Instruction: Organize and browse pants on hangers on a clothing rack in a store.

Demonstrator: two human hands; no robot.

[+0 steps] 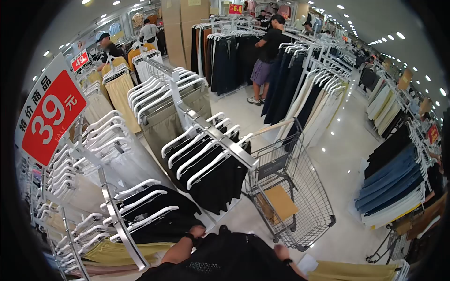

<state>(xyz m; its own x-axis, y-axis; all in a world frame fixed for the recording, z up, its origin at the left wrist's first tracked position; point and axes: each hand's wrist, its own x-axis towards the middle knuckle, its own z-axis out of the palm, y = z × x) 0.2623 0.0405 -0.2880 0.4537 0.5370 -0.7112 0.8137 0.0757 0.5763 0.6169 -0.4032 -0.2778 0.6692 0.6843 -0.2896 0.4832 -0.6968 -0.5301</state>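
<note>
My left hand [198,231], with a dark band at the wrist, is low beside the black trousers [161,213] hanging on the near rack. Its fingers look curled, and whether they grip the cloth cannot be made out. At my right side, my right hand [281,253] hangs low, blurred and small, close to the front end of a wire shopping cart [311,201]. A tan cardboard piece [281,203] shows in the cart area. More black trousers [215,180] hang on white hangers on the rack ahead.
A red-and-white price sign [54,110] stands at left above pale trousers [136,164]. Olive trousers [354,271] lie at lower right. Jeans [389,182] hang on the right-hand rack. A person in a black top [272,44] stands by racks ahead. Glossy floor [328,159] runs between racks.
</note>
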